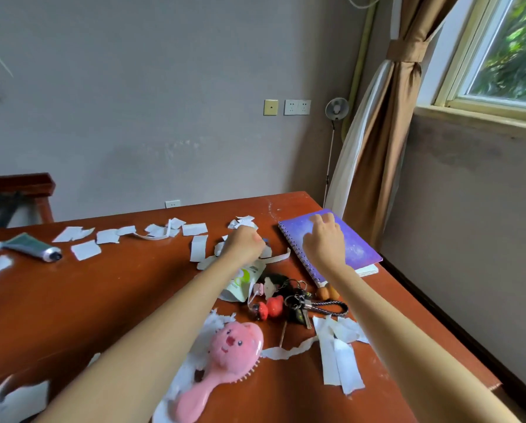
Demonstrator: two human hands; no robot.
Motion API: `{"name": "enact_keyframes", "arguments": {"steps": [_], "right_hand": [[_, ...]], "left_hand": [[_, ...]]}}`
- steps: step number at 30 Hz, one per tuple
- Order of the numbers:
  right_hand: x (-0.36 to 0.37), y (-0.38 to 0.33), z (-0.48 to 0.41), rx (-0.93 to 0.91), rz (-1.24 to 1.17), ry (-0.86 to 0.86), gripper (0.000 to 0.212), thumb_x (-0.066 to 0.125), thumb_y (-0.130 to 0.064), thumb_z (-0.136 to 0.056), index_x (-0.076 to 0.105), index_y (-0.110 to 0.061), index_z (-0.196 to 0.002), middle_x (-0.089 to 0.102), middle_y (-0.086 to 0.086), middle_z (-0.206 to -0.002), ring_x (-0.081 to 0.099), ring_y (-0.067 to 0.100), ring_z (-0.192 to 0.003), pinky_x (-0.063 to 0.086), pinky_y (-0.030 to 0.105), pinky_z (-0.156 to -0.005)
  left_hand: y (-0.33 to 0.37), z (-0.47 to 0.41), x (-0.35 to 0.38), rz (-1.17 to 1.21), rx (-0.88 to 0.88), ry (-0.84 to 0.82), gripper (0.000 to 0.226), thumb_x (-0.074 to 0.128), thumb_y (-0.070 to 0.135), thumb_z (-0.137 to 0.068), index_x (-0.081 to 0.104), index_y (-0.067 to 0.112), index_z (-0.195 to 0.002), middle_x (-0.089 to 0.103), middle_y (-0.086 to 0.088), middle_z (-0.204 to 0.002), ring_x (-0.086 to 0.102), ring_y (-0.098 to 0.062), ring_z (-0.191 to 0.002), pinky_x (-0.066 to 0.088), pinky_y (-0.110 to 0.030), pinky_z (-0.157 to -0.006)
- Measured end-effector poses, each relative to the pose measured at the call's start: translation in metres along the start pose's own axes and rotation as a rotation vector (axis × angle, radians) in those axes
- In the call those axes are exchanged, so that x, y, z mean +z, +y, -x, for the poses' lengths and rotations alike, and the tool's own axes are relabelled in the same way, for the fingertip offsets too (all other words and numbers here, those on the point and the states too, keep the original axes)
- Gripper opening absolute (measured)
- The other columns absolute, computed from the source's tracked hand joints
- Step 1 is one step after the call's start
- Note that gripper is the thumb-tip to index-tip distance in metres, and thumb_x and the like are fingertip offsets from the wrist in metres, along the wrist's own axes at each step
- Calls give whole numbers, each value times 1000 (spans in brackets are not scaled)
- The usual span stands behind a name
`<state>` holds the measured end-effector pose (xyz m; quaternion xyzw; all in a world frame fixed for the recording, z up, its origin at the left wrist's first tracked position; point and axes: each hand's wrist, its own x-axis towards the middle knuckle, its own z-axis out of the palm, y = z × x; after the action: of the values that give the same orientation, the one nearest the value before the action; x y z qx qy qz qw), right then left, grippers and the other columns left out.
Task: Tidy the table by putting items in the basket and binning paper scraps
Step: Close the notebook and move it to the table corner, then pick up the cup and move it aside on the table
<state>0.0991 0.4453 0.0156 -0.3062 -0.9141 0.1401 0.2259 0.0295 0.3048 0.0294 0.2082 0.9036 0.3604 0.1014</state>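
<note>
Left hand (245, 243) is fisted over far-centre paper scraps (194, 229), prob. gripping some, tho blur hides what. Right hand (325, 239) lies spread, fingers wide, on the purple notebook (359, 248) at far right, likely to lift it. More scraps sit left & near; no basket or bin in view.

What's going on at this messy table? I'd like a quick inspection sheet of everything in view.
Surface: red-brown wooden table, littered.
Job's things: paper scraps scattered widely; purple notebook; pink hairbrush; key bunch; tube; pouch. No basket or bin seen.
Clutter: torn strips by the near right edge.
Hands: left hand closed among scraps; right hand spread on the notebook.
Cables: nothing seen.
Surroundings: wall sockets, curtain, window, standing fan.
</note>
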Motion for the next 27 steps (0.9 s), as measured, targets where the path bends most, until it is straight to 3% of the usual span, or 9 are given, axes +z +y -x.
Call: {"name": "enact_keyframes", "arguments": {"steps": [2,5,11,14,16,19,21,24,27], "right_hand": [[-2,-30,13,-49,-112,-35,32,44,-4,-88,51,-3,-119,51,17,-121,52,38,-108,42,41,-86],[1,-77,35,-161,-204,-118,31,46,-6,-88,55,-3,-117,57,18,-118,54,35,-110,41,37,-85],[10,-167,81,-377,-247,-243,25,45,-3,-85,63,0,-102,65,20,-109,59,37,-103,45,35,-79],[25,-222,113,-497,-280,-356,13,44,-1,-85,56,-1,-81,63,21,-89,60,35,-81,39,28,-62],[33,-251,132,-552,-314,-435,15,43,-1,-85,57,-1,-79,60,15,-82,57,27,-69,43,27,-58],[47,-297,158,-628,-344,-533,22,42,-3,-88,63,-6,-83,64,10,-84,60,31,-80,48,30,-63],[57,-327,174,-646,-382,-595,23,44,-7,-91,64,-2,-101,67,15,-102,63,33,-93,49,33,-72],[73,-363,191,-646,-450,-659,40,53,-17,-90,50,-5,-128,54,14,-132,54,30,-118,47,36,-95],[85,-394,199,-712,-424,-746,61,61,-22,-86,35,-8,-140,37,13,-145,40,30,-132,38,37,-105]], "left_hand": [[-14,10,-20,84,-24,46,24,46,9,-86,68,0,-86,68,-17,-96,62,-31,-90,48,-34,-73],[-44,37,-57,164,-64,93,18,49,6,-84,66,7,-81,64,-14,-84,60,-26,-84,52,-39,-80],[-113,88,-119,147,-226,168,17,49,15,-94,65,12,-95,67,-10,-102,65,-24,-99,53,-40,-94],[-159,121,-159,131,-291,245,15,49,14,-94,64,15,-90,68,-8,-101,66,-23,-97,54,-39,-93],[-182,135,-177,134,-343,284,16,50,14,-93,63,16,-84,68,-7,-95,67,-23,-94,55,-39,-91],[-218,154,-203,153,-403,394,21,47,11,-91,64,14,-80,69,-13,-97,66,-30,-95,56,-42,-88],[-235,163,-219,113,-454,504,24,42,8,-93,66,7,-91,67,-16,-104,63,-31,-100,53,-32,-86],[-255,177,-243,49,-541,691,31,36,10,-97,61,-4,-108,63,-18,-112,58,-30,-99,40,-27,-72],[-282,185,-261,102,-623,785,28,43,5,-90,56,-7,-112,60,-22,-119,57,-37,-109,45,-37,-73]]}}
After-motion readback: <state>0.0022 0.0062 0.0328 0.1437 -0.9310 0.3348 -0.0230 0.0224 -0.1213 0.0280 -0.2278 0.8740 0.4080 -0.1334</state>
